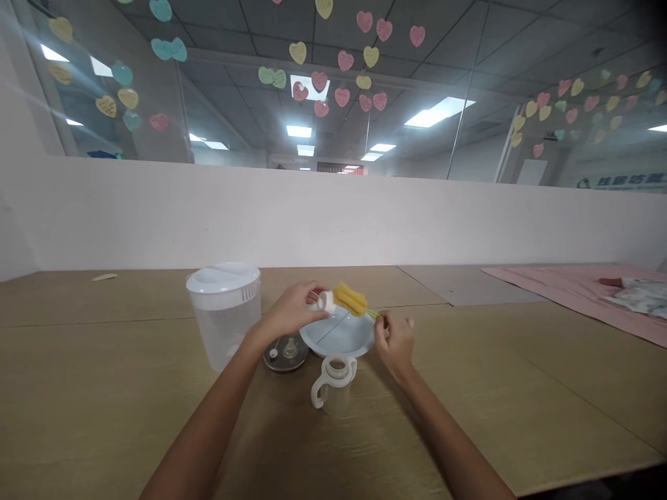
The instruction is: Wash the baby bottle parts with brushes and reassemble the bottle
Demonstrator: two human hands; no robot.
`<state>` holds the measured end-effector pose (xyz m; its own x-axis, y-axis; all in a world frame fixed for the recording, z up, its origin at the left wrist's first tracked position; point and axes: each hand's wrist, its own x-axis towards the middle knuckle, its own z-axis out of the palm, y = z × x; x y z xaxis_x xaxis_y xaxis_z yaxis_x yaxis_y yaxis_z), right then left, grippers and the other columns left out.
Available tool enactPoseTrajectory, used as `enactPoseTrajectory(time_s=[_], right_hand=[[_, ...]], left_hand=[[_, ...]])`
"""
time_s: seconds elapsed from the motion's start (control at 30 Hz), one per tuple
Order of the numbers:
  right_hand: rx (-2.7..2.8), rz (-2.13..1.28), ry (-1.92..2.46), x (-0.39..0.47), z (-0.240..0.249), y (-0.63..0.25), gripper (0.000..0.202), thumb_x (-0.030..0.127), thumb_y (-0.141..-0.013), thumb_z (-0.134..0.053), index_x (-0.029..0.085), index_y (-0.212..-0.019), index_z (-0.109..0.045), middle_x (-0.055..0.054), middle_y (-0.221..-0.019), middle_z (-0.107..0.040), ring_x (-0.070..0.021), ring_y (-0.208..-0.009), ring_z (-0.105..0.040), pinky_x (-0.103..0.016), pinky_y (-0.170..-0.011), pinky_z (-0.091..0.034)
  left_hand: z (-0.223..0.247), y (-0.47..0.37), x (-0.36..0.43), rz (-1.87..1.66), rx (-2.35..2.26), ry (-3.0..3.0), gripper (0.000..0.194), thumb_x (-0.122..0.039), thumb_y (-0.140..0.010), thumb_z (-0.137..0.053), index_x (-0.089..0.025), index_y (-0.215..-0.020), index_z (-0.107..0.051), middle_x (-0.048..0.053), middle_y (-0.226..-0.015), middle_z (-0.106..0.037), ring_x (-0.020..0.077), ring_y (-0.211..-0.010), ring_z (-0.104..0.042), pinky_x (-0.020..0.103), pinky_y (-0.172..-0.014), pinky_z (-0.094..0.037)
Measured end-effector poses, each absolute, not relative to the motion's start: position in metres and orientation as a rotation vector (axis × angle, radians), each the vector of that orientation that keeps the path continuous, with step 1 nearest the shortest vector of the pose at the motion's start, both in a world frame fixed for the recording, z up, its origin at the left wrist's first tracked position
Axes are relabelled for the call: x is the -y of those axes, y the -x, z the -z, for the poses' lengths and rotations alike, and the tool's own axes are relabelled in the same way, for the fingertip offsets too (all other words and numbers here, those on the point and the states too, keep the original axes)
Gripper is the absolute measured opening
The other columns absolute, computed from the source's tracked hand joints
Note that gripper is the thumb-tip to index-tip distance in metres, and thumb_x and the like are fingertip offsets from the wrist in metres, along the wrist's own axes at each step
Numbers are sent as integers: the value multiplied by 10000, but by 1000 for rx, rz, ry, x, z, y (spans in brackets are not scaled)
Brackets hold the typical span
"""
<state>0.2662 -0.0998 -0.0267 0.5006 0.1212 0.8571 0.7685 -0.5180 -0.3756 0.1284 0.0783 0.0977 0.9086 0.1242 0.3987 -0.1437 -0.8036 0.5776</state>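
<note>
1. We see the left hand (299, 305) holding a small white cap (326, 301) between thumb and fingers; its grip is narrow, closed on the piece.
2. We see the right hand (396, 340) closed on the thin green handle of a yellow sponge brush (350, 298); the handle slants up to the left, sponge end close to the cap; we can't tell if the two touch.
3. We have the cap and sponge over the far part of a white basin (317, 337); the basin sits on the brown tabletop (469, 389), with a thin dark line across its inside; we can't tell what that line is.
4. We note a clear bottle (336, 397) upright in front of the basin; white collar, white side handles, open top.
5. We mark a round dark tray (280, 362) just left of the basin; on it, a clear nipple (290, 347) and a small white piece (274, 353).
6. We get a translucent bucket (226, 323) with a white lid (224, 278), further left, upright; the left forearm passes in front of its lower right side.
7. We log a pink cloth (563, 288) far right; heart-shaped notes (345, 60) on the glass above the white wall (328, 215).
</note>
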Motion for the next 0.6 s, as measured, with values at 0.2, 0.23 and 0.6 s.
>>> enactPoseTrajectory(time_s=[0.2, 0.23, 0.6], right_hand=[[782, 1086, 2069, 96, 32, -271, 239, 242, -848, -374, 165, -705, -549, -9, -613, -575, -135, -591, -493, -275, -653, -248], [767, 1096, 2063, 98, 32, -273, 239, 245, -848, -375, 165, -707, -550, -7, -612, -579, -133, -584, -491, -274, -651, -247], [757, 1060, 2136, 102, 28, -276, 242, 223, -822, -391, 165, -670, -570, -11, -605, -598, -132, -567, -493, -271, -628, -220]], left_hand=[[-120, -105, -76, -512, -2, -2361, 486, -469, -683, -626, -164, -1059, -583, 69, -970, -654, 192, -896, -607, 287, -778, -480], [-120, -103, -81, -535, -81, -2450, 466, -482, -692, -605, -167, -1035, -599, 70, -954, -657, 200, -872, -608, 289, -748, -477], [-54, -148, -124, 55, -457, -2986, 204, -188, -492, -690, -225, -692, -678, 46, -731, -699, 209, -667, -620, 259, -592, -447]])
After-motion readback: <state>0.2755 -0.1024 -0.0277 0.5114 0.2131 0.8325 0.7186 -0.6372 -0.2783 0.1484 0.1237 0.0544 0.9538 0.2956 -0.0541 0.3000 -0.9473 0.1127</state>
